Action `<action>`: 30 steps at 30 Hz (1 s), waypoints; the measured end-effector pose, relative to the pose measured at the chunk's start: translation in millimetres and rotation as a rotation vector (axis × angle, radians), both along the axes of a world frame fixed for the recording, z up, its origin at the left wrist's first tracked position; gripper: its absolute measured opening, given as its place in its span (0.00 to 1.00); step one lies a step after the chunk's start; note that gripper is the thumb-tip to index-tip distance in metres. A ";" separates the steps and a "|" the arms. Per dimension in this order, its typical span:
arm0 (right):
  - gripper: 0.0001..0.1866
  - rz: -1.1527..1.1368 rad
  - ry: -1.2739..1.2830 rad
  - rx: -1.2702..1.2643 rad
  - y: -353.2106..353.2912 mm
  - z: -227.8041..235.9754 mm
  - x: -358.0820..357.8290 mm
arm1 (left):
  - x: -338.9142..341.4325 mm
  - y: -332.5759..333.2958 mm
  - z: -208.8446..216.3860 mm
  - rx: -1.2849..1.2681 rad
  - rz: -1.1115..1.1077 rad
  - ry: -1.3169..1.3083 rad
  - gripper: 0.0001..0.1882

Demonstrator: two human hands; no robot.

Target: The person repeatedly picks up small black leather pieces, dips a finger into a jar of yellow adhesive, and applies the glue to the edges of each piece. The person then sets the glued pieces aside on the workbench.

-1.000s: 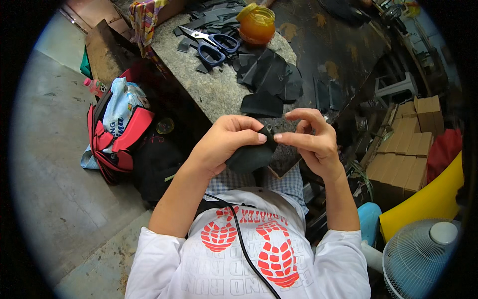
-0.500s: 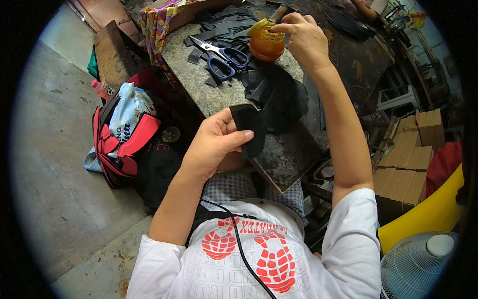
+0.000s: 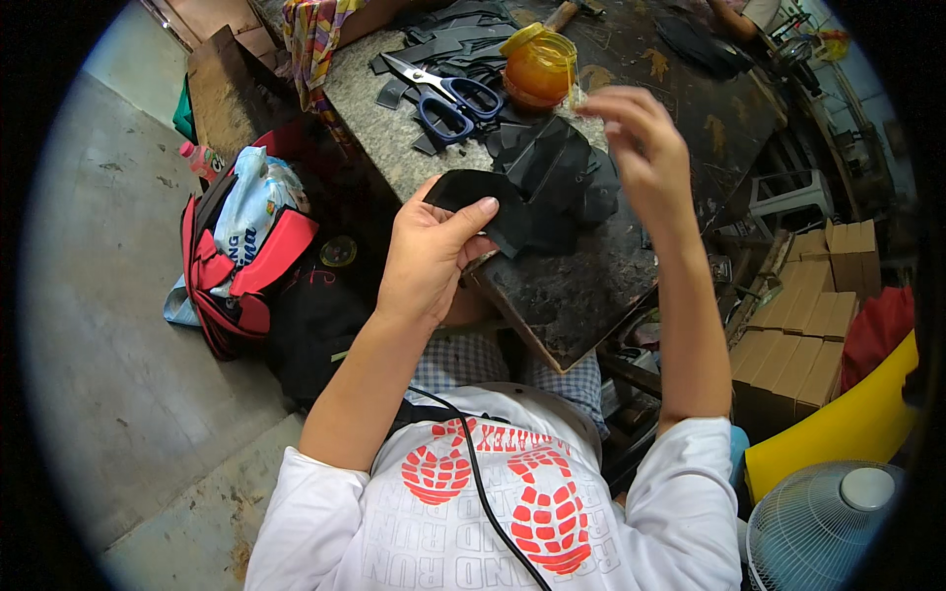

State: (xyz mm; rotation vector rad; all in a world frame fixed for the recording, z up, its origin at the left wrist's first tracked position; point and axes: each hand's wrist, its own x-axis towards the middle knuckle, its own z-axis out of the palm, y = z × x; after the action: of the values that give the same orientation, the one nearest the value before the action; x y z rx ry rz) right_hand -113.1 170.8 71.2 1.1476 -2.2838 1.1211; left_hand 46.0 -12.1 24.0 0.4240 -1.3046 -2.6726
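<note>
My left hand [image 3: 434, 246] pinches a flat black leather-like piece [image 3: 471, 189] between thumb and fingers, above the table's near corner. My right hand [image 3: 645, 148] is raised to the right of a glass jar of amber, glue-like paste [image 3: 540, 74]. Its fingers are bent together and partly blurred. A small pale yellowish thing [image 3: 577, 96] shows at their tips, its kind unclear. Blue-handled scissors [image 3: 448, 103] lie open left of the jar. More black cut pieces [image 3: 557, 172] are heaped between my hands.
Black strips [image 3: 458, 39] pile up behind the scissors, and a wooden-handled tool [image 3: 562, 15] lies beyond the jar. On the left stands a red and black bag [image 3: 261, 271]. Cardboard boxes [image 3: 803, 315], a yellow curved object [image 3: 838, 414] and a fan [image 3: 828, 522] are at right.
My right hand has come away from the jar's mouth, moving nearer and right. My left hand has lifted slightly and turned the black piece so it lies flatter.
</note>
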 end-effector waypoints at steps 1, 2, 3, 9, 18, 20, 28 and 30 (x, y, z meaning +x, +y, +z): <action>0.20 0.108 -0.219 -0.108 4.7 -3.1 23.6 | -0.9 1.4 -0.7 0.010 0.013 -0.001 0.15; 0.23 0.198 -0.405 -0.182 9.2 -7.5 48.4 | -1.9 2.9 -1.5 0.029 0.012 0.007 0.14; 0.24 0.243 -0.532 -0.210 14.4 -10.2 69.6 | -2.6 4.9 -2.2 0.046 0.017 0.001 0.14; 0.28 0.102 -0.345 -0.106 17.0 -37.6 120.5 | -2.8 14.6 -1.5 0.114 -0.004 -0.016 0.13; 0.31 -0.045 0.202 0.195 26.9 -44.5 127.2 | -1.8 20.2 0.1 0.058 0.028 -0.043 0.15; 0.28 -0.045 0.280 0.254 32.0 -42.9 127.4 | -0.6 21.9 0.4 0.022 0.047 -0.035 0.15; 0.31 -0.138 0.163 0.079 48.6 -36.9 121.8 | -0.7 35.1 4.1 -0.117 -0.007 -0.023 0.17; 0.33 -0.129 0.135 0.134 47.5 -38.7 123.3 | -0.8 37.4 4.9 -0.103 -0.018 -0.032 0.19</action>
State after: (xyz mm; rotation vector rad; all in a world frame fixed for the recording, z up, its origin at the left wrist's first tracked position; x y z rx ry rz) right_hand 10.2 218.3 32.5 1.0714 -2.3188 0.8291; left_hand 45.2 25.2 28.9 0.4461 -1.4538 -2.6088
